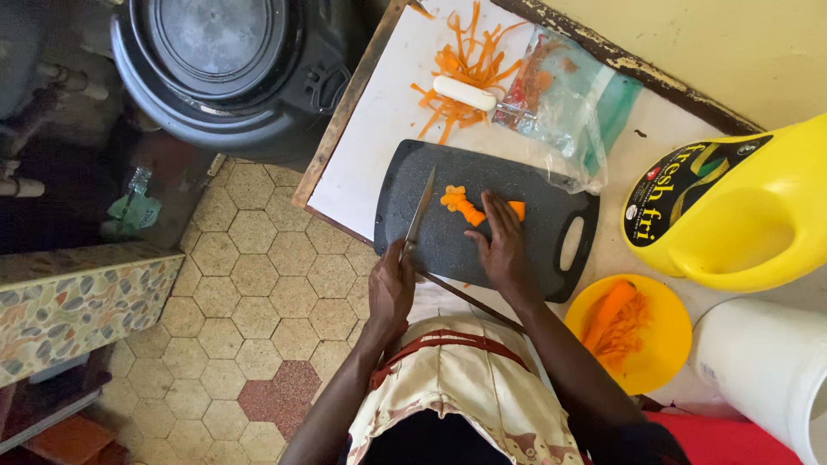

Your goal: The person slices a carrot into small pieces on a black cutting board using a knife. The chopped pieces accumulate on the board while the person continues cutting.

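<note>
Left hand (390, 288) in closed grip on knife (419, 213); right hand (502, 245), fingers flat, presses carrot pieces (469, 207) at ctr of dark cutting board (482, 220) on counter (379, 112). Peeler (465, 93) w/ peels at 12 o'clock, yellow jug (732, 207) at 3, orange plate (655, 344) at 4.

Floor (258, 284) laid in pale hexagonal tiles with one reddish patch, white tabletop (379, 112) edged in worn wood, cream wall (689, 34) lit evenly, pebble-patterned ledge (77, 301) seen at left
</note>
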